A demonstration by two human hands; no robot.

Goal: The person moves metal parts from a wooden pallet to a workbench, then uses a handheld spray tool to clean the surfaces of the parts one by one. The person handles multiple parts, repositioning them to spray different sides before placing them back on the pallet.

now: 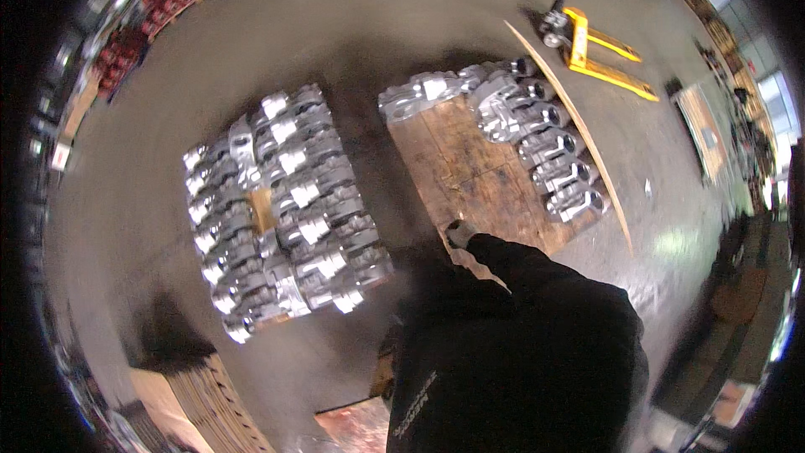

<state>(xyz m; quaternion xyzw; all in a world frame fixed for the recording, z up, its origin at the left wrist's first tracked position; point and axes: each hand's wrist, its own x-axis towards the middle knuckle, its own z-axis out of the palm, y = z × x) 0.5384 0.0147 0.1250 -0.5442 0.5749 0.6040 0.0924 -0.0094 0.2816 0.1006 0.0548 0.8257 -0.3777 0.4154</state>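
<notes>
At mid-frame a gloved hand on a dark sleeve rests at the near edge of a wooden pallet. Which hand it is, and how its fingers are set, I cannot tell. The nearest castings run along the pallet's right side, up-right of the hand; a full stack lies left.

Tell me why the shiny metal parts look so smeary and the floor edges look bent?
In the head view, the metal castings are smeared by motion blur and glare whitens their tops; the fisheye lens bends the plywood sheet and darkens the rim; the gloved hand is blurred too.
</notes>
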